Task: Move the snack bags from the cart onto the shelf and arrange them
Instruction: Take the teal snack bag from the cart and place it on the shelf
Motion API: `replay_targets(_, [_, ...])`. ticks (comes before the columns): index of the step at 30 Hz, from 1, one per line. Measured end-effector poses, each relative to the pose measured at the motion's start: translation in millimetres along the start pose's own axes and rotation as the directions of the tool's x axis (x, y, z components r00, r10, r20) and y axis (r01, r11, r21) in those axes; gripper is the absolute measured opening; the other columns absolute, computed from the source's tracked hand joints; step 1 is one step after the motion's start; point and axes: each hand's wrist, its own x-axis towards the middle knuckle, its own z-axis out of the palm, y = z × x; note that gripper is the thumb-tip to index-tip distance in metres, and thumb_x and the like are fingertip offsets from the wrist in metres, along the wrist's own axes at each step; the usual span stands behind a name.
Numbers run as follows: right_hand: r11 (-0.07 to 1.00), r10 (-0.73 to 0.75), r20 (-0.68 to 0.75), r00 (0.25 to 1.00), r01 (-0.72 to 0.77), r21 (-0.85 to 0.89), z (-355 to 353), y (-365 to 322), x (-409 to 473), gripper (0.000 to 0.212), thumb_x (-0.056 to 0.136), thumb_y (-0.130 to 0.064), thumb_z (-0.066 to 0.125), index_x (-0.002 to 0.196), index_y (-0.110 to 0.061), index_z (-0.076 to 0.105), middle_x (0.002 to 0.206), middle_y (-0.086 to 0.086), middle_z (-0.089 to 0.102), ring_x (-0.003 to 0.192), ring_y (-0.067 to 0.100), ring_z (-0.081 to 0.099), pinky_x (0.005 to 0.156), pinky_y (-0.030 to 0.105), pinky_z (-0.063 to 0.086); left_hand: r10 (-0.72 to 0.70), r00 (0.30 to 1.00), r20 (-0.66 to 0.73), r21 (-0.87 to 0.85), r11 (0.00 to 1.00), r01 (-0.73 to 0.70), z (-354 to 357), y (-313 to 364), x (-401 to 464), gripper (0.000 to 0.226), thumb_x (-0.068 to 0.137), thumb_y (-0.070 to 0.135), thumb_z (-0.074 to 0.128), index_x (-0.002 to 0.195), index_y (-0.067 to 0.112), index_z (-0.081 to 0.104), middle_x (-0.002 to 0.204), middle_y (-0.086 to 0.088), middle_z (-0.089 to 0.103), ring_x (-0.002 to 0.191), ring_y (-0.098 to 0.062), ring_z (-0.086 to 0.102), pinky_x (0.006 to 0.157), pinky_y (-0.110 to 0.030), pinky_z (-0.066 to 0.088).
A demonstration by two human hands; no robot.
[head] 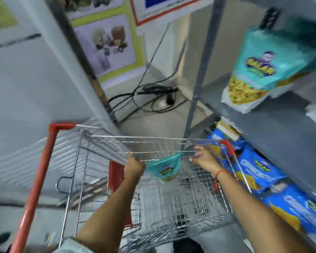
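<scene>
A wire shopping cart (pixel 102 141) with red trim stands below me. Inside it my left hand (pixel 134 166) is shut on the corner of a teal snack bag (pixel 165 168), which hangs above the cart's mesh floor. My right hand (pixel 205 158) reaches in beside the bag with fingers spread, holding nothing. On the grey shelf (pixel 274 121) at the right stands another teal snack bag (pixel 263 70). The picture is blurred by motion.
Blue snack bags (pixel 259 172) lie in a row on the lower shelf level at the right. Black cables (pixel 153 95) are coiled on the floor beyond the cart. A grey shelf upright (pixel 202 70) rises by the cart's far right corner. Posters cover the wall behind.
</scene>
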Motion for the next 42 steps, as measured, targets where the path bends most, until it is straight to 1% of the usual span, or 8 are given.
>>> replay_targets(6, [0.973,0.121,0.238,0.964,-0.067,-0.222,55,53,73,0.067,0.075,-0.003,0.072,0.133,-0.005,0.040,0.094,0.014,0.066,0.087,0.027,0.062,0.079,0.026,0.052,-0.193,0.967,0.164,-0.193,0.956,0.223,59,-51,13,0.056,0.074,-0.002,0.072,0.127,0.003,0.053,0.120,-0.023,0.064,0.089,-0.030,0.066,0.080,-0.043,0.052])
replay_targets(9, [0.969,0.141,0.261,0.955,-0.079,-0.234,71,72,97,0.045,0.077,-0.014,0.073,0.117,-0.002,0.055,0.105,0.023,0.066,0.098,0.031,0.062,0.086,0.043,0.051,-0.174,0.978,0.117,-0.270,0.942,0.200,85,-51,24,0.046,0.078,0.003,0.071,0.122,0.004,0.059,0.119,-0.016,0.067,0.106,-0.027,0.064,0.075,-0.025,0.047])
replay_targets(13, [0.982,0.013,0.076,0.997,0.001,-0.191,76,89,106,0.022,0.084,-0.014,0.067,0.090,0.008,0.068,0.073,0.009,0.062,0.070,0.018,0.057,0.060,0.028,0.044,-0.230,0.973,-0.022,-0.262,0.940,0.217,97,-47,35,0.024,0.079,0.022,0.073,0.098,0.006,0.073,0.096,-0.015,0.077,0.084,-0.024,0.069,0.061,-0.021,0.048])
replay_targets(20, [0.996,-0.005,-0.039,0.999,0.002,-0.094,59,88,68,0.013,0.085,-0.012,0.065,0.092,-0.003,0.072,0.091,0.016,0.074,0.081,0.027,0.069,0.073,0.042,0.058,-0.077,0.996,-0.044,-0.121,0.990,0.071,93,-33,31,0.020,0.085,0.024,0.066,0.099,0.011,0.073,0.095,-0.010,0.077,0.087,-0.027,0.071,0.075,-0.032,0.057])
replay_targets(26, [0.998,-0.065,-0.252,0.966,0.056,-0.042,12,62,-6,0.025,0.083,-0.004,0.064,0.061,-0.013,0.060,0.063,0.007,0.063,0.066,0.015,0.054,0.061,0.031,0.038,0.201,0.979,0.042,-0.148,0.970,-0.193,69,19,-4,0.015,0.083,0.024,0.065,0.091,0.015,0.073,0.093,-0.013,0.077,0.090,-0.030,0.070,0.078,-0.040,0.054])
replay_targets(31, [0.996,-0.084,-0.486,0.870,0.085,-0.021,-38,30,-89,0.019,0.086,0.000,0.058,0.067,0.004,0.058,0.071,0.021,0.063,0.072,0.017,0.050,0.060,0.025,0.040,0.473,0.876,0.095,-0.229,0.867,-0.443,49,81,-55,0.024,0.088,0.027,0.059,0.098,0.007,0.070,0.103,-0.025,0.072,0.102,-0.039,0.066,0.088,-0.050,0.052])
replay_targets(37, [0.967,-0.254,-0.722,0.644,0.179,-0.180,-121,-38,-200,0.027,0.086,-0.007,0.061,0.060,-0.007,0.054,0.060,0.020,0.057,0.062,0.018,0.048,0.051,0.028,0.020,0.803,0.589,0.090,-0.474,0.555,-0.684,10,181,-143,0.015,0.088,0.009,0.060,0.084,-0.004,0.064,0.083,-0.021,0.070,0.079,-0.022,0.059,0.075,-0.043,0.050])
replay_targets(42, [0.947,-0.283,-0.862,0.421,0.263,-0.183,-185,-92,-284,0.030,0.087,-0.010,0.061,0.068,0.014,0.054,0.070,0.034,0.062,0.064,0.019,0.050,0.053,0.029,0.032,0.919,0.392,0.028,-0.493,0.354,-0.795,-30,265,-231,0.018,0.085,0.018,0.068,0.088,0.001,0.074,0.092,-0.025,0.075,0.084,-0.026,0.069,0.084,-0.043,0.056])
